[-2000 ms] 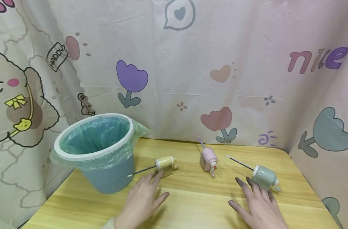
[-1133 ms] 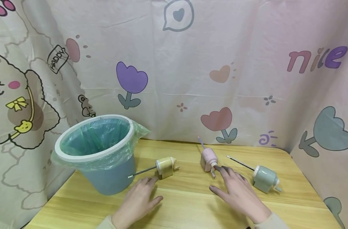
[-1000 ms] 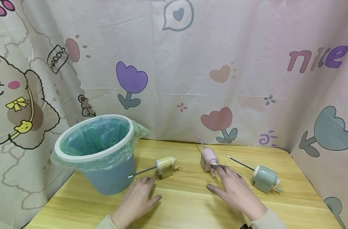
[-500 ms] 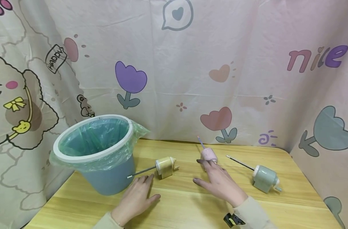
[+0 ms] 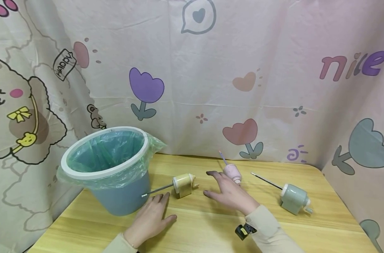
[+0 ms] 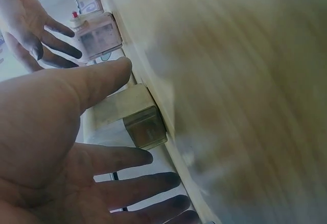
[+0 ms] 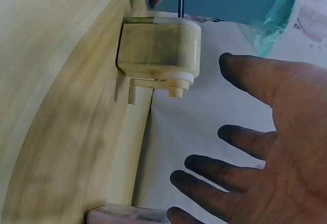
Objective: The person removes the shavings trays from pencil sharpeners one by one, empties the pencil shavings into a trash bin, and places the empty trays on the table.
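A yellow crank pencil sharpener point(image 5: 182, 184) stands on the table, with a dark pencil point(image 5: 158, 189) sticking out of its left side. My left hand point(image 5: 151, 216) is just in front of that pencil, fingers spread, holding nothing. Between the yellow sharpener and a pink sharpener point(image 5: 232, 171) hovers my right hand point(image 5: 231, 193), its fingers apart and nothing in them. It hides the lower part of the pink sharpener; a purple pencil point(image 5: 223, 157) points out of the back. Farther right is a grey-green sharpener point(image 5: 294, 198) with a dark pencil point(image 5: 266, 180) in it.
A blue bin point(image 5: 119, 196) with a white rim and green plastic liner point(image 5: 154, 142) stands at the left of the wooden table point(image 5: 192, 232). A printed curtain point(image 5: 192, 70) hangs close behind and along both sides. A black strap piece point(image 5: 245, 231) shows at my right wrist.
My right hand has moved left from the grey-green sharpener, past the front of the pink one, towards the yellow one. My left hand has drawn back slightly. The sharpeners stay put.
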{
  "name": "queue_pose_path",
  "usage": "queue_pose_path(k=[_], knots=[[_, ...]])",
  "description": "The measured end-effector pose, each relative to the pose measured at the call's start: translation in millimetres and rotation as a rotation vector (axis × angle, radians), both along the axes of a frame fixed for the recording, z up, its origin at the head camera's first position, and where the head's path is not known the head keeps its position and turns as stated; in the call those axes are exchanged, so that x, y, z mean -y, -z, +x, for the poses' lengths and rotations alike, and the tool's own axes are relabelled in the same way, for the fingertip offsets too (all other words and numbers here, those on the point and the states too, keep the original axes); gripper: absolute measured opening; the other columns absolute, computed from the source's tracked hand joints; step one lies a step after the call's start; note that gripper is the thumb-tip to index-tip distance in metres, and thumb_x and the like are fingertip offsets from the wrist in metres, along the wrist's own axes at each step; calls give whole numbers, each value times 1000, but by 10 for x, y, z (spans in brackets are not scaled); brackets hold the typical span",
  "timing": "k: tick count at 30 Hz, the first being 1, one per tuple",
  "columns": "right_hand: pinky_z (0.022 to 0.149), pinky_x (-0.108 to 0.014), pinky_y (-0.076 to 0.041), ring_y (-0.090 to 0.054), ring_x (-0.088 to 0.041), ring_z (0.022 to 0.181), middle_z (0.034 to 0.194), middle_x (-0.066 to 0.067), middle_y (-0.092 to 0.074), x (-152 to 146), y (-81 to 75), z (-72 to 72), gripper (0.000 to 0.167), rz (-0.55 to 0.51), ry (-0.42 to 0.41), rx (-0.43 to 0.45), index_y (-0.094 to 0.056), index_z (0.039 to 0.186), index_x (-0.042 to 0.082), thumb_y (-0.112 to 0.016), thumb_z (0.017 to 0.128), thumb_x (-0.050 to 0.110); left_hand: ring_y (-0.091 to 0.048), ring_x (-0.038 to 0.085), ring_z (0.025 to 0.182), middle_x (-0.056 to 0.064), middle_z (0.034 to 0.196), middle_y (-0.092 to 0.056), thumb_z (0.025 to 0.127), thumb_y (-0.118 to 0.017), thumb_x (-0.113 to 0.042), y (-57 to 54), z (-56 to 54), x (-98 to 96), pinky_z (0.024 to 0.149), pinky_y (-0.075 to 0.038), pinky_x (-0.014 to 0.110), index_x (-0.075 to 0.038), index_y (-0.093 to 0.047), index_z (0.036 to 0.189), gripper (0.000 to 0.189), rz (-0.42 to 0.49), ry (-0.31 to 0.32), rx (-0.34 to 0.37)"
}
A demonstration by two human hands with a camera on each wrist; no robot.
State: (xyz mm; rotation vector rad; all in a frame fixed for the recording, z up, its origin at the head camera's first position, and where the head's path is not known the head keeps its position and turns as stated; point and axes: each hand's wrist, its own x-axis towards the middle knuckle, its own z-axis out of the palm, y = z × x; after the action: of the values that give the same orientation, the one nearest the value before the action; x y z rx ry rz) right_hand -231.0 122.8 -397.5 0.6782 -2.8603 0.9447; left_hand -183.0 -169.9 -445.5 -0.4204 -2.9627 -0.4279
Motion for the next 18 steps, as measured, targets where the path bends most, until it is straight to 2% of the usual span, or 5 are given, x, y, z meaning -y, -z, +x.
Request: queue_pose_path(k=[6,18], knots=[[117,-60,-50,-59,-43,140,151,-23,-61,69,30,-124,70,-10,-27,0,-51,156,8,-78,97,36,-62,48,128,26,136,-67,88,-87,-47,16,-12,12,104,-57,63,0,-59,148,82,-3,2,14],[119,-57,-49,-58,-42,143,159,-24,-54,247,108,-322,78,-29,-87,35,-44,161,11,-78,96,38,-62,48,128,25,135,-67,88,-87,-48,35,-28,10,105,-56,63,-1,-59,148,81,-3,3,15]])
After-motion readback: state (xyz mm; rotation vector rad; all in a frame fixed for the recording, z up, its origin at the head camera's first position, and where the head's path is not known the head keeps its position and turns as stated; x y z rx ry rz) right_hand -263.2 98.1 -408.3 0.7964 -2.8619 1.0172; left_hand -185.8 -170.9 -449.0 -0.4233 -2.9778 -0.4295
